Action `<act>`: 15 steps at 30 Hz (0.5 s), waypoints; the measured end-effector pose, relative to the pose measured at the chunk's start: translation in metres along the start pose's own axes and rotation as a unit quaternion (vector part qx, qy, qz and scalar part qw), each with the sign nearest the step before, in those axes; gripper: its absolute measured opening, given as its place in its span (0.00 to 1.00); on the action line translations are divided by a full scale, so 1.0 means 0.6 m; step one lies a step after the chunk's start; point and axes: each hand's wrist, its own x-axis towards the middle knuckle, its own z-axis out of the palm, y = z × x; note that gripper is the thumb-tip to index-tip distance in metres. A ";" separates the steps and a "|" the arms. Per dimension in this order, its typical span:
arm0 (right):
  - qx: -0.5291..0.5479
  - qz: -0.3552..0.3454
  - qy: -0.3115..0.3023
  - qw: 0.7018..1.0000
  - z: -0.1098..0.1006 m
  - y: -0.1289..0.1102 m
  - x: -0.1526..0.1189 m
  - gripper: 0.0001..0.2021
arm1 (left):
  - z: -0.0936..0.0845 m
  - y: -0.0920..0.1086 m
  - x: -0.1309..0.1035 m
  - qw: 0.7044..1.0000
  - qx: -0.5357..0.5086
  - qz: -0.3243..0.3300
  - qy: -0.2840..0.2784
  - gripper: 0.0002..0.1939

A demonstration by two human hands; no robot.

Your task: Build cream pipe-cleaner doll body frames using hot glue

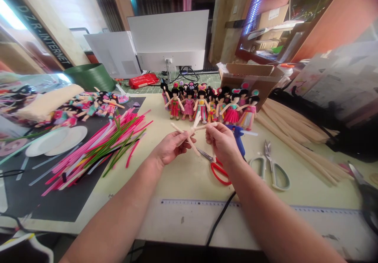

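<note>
Over the middle of the table I hold a doll body of beige pipe cleaners [193, 132], with limbs sticking out several ways and whitish ends pointing up. My left hand [174, 145] pinches it near its centre between thumb and fingers. My right hand [221, 137] grips the tip of the limb that reaches right. Just below lie red-handled scissors [220, 172], partly behind my right hand and wrist. A blue glue gun [238, 139] sits right of that hand, partly hidden by it. Several finished dolls [201, 104] in colourful dresses stand in a group behind my hands.
Pink, green and white pipe cleaners [103, 149] are heaped at left, beside white plates [66, 140] and more dolls [88, 105]. At right lie grey-handled shears [269, 164] and beige pipe cleaners [298, 137]. A cardboard box [252, 78] and monitor [171, 34] stand behind; a ruler [203, 204] lies in front.
</note>
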 end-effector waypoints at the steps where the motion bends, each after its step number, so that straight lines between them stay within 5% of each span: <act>1: 0.002 0.008 0.004 1.000 -0.001 0.001 0.001 0.11 | 0.000 0.001 0.000 1.000 0.016 0.015 0.002 0.18; 9: -0.007 0.077 0.033 0.996 -0.003 0.000 0.003 0.15 | 0.000 0.000 0.001 0.961 0.202 0.179 0.062 0.17; 12: 0.003 0.110 0.035 0.993 -0.005 0.001 0.005 0.14 | 0.001 -0.002 -0.003 0.912 0.301 0.266 0.087 0.14; 15: 0.026 0.139 0.033 0.989 -0.009 0.002 0.010 0.12 | -0.001 -0.005 -0.007 0.830 0.408 0.367 0.098 0.11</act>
